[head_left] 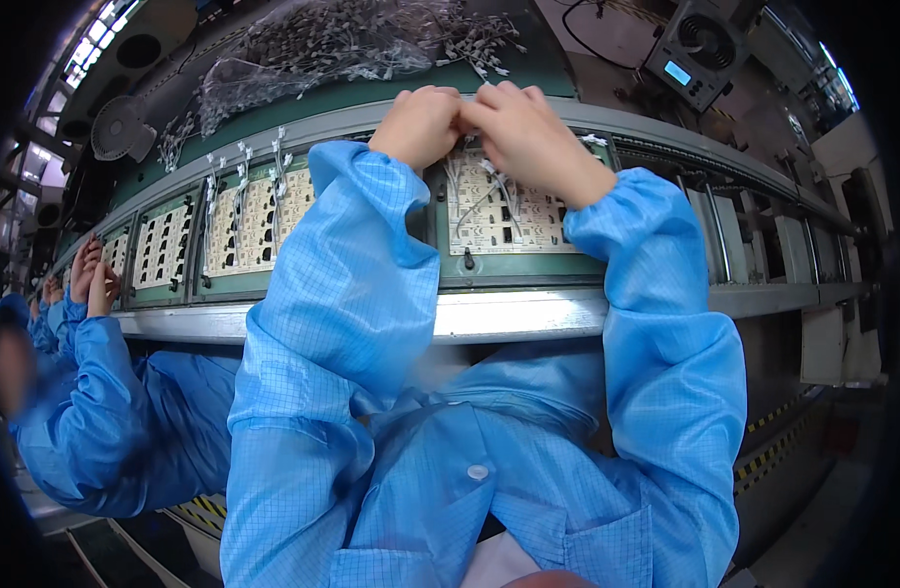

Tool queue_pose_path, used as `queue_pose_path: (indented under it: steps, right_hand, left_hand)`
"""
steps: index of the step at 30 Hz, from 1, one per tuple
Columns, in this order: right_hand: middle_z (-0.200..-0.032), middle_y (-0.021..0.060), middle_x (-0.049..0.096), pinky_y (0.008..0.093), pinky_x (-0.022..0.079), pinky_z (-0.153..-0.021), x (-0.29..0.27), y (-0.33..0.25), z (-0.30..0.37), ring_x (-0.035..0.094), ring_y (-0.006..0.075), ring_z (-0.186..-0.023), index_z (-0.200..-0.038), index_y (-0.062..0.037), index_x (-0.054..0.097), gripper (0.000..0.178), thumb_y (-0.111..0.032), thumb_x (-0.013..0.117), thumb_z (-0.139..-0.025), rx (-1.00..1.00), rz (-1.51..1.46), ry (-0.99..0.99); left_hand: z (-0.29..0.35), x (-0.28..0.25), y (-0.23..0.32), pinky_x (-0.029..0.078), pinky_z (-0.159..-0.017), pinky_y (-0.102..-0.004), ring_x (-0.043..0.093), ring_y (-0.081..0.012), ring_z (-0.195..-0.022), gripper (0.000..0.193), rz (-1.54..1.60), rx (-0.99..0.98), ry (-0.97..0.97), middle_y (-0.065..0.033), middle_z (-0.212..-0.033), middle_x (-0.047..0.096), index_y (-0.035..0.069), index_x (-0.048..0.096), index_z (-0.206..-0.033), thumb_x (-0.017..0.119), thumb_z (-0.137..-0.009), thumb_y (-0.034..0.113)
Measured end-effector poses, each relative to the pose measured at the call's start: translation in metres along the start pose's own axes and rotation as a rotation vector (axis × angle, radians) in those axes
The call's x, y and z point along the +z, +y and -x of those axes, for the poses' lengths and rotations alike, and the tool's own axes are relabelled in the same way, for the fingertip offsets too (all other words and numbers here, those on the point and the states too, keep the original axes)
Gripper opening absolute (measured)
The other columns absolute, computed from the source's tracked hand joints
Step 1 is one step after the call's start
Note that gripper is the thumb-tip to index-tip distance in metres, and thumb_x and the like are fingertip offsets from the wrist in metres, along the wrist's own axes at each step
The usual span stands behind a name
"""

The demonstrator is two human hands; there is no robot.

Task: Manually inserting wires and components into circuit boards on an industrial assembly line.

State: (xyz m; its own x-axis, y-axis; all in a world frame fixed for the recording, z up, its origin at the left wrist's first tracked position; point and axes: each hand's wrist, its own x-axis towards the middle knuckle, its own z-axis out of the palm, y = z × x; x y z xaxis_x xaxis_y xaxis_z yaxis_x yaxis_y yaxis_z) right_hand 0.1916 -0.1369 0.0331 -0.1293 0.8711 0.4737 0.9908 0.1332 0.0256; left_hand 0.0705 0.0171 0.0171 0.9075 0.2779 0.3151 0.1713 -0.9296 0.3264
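My left hand (419, 124) and my right hand (530, 135) meet above the far edge of a cream circuit board (543, 220). Both have their fingers bent and pressed together. What they pinch is hidden behind the knuckles. Below them, thin white cables (456, 201) with small plugs lie across the board, which sits in a green carrier tray (538, 266). Dark components show on the board's face. To the left, partly behind my left sleeve, another cream board (256, 227) carries several white cables standing up at its far edge.
A metal rail (518, 316) runs along the near side of the line. Beyond the line lies a pile of white cables (317, 49) on plastic film. A fan-like device with a lit display (677, 73) stands far right. At left, a co-worker's hands (93, 274) work over another board.
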Motion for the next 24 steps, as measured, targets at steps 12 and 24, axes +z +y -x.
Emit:
queue_pose_path:
  steps: [12,24]
  right_hand:
    - [-0.092,0.0038,0.067,0.0397,0.037,-0.086,0.016,0.029,-0.004,0.061,0.0238,-0.097,-0.092,-0.0101,0.063,0.006,-0.011,0.064,-0.087,0.124,-0.143,-0.045]
    - [-0.092,0.0005,0.065,0.0382,0.035,-0.089,0.020,0.031,0.006,0.060,0.0204,-0.098,-0.092,-0.0119,0.071,0.008,-0.012,0.064,-0.088,0.066,-0.005,0.027]
  left_hand:
    - [0.013,-0.014,0.020,0.052,-0.077,-0.0420,0.066,-0.0310,-0.084,0.015,-0.104,0.030,0.196,-0.0091,-0.076,0.068,0.007,0.070,-0.087,0.063,-0.084,0.020]
    - [0.025,-0.022,0.056,0.048,-0.081,-0.0482,0.068,-0.0310,-0.095,0.025,-0.061,-0.183,-0.106,-0.0093,-0.092,0.073,0.011,0.076,-0.093,0.068,-0.078,0.030]
